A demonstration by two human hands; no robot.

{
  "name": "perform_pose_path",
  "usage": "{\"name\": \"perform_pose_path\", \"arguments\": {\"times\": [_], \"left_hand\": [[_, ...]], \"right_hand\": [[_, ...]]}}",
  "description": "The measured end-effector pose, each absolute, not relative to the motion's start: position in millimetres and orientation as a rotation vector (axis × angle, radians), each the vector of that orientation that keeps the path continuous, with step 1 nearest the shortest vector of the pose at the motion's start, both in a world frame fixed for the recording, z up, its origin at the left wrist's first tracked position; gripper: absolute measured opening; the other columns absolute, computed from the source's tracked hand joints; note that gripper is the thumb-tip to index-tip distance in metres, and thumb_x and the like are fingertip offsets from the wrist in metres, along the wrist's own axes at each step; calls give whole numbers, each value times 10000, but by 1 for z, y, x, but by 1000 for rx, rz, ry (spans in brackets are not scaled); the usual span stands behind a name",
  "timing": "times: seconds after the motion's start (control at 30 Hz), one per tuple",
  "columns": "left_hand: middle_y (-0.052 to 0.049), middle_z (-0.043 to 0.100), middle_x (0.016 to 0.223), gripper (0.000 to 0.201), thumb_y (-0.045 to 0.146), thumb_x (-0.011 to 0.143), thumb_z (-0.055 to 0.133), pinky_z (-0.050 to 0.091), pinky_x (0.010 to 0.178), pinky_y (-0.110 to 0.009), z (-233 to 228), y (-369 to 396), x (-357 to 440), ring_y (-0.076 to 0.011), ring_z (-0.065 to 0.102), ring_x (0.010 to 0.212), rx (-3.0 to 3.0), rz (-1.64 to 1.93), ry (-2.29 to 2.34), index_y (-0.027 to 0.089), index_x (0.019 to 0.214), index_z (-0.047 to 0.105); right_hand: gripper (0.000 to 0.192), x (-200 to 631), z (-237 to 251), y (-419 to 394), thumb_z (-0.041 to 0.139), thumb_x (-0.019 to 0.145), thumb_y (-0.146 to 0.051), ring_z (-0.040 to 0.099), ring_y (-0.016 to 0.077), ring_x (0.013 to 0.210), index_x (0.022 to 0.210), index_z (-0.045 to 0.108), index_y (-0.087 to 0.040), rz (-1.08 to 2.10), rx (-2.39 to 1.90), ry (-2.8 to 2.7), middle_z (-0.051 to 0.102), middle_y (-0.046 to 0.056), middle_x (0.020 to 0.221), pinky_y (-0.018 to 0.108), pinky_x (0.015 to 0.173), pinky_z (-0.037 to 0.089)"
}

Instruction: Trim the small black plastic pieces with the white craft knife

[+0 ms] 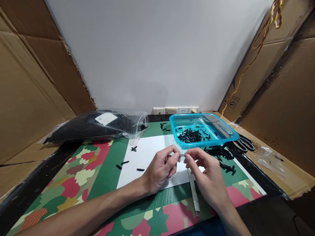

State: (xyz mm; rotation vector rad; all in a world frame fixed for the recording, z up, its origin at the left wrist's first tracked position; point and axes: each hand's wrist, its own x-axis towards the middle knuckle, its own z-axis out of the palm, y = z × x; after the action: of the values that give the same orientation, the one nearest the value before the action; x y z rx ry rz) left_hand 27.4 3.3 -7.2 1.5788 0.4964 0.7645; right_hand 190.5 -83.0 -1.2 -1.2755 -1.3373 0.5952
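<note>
My left hand and my right hand meet over the white sheet. Between their pinched fingertips is a small narrow dark piece with light dots; each hand has one end of it, and its exact kind is too small to make out. Beneath my right hand lies a long, thin whitish strip, its upper part hidden by the hand. Several short black pieces are scattered left of my left hand. A heap of similar black pieces lies just beyond my right hand.
A blue plastic basket with black pieces inside stands at the back right. Scissors and a clear plastic bag lie right of it. A large bag of black items sits back left. Cardboard walls flank the table.
</note>
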Motion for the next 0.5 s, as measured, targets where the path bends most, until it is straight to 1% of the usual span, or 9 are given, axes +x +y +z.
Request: {"name": "perform_pose_path", "arguments": {"times": [0.2, 0.33, 0.4, 0.47, 0.5], "left_hand": [[82, 465, 507, 445, 565, 1081, 514, 299, 516, -232, -8, 4, 27, -81, 340, 456, 1617, 697, 499, 172, 892, 603], [87, 445, 507, 453, 586, 1071, 535, 264, 489, -232, -8, 3, 27, -83, 342, 450, 1614, 702, 537, 181, 878, 593], [90, 440, 504, 452, 591, 1067, 544, 254, 482, -230, -9, 3, 27, -80, 338, 443, 1616, 732, 547, 184, 875, 587], [93, 434, 500, 455, 592, 1067, 545, 258, 480, -227, -8, 3, 27, -76, 336, 438, 1615, 760, 546, 184, 871, 585], [95, 429, 498, 455, 592, 1067, 546, 258, 478, -226, -8, 3, 27, -75, 334, 436, 1611, 768, 545, 183, 871, 584]], "right_hand": [[250, 190, -2, -84, 602, 1089, -380, 683, 165, 763, 980, 753, -214, 568, -1287, -1339, 725, 17, 850, 252, 680, 537], [235, 203, 1, -85, 598, 1087, -378, 694, 184, 764, 985, 740, -221, 497, -1359, -1398, 746, 33, 883, 259, 633, 534], [184, 215, 2, -85, 603, 1077, -340, 711, 201, 782, 1001, 732, -233, 434, -1433, -1477, 761, 38, 915, 274, 628, 537], [130, 226, 1, -84, 612, 1042, -224, 742, 232, 894, 1077, 733, -255, 353, -1489, -1660, 783, 44, 1039, 312, 718, 570], [230, 231, 1, -84, 603, 1009, -139, 746, 252, 1003, 1146, 733, -271, 326, -1489, -1787, 780, 48, 1149, 341, 806, 586]]}}
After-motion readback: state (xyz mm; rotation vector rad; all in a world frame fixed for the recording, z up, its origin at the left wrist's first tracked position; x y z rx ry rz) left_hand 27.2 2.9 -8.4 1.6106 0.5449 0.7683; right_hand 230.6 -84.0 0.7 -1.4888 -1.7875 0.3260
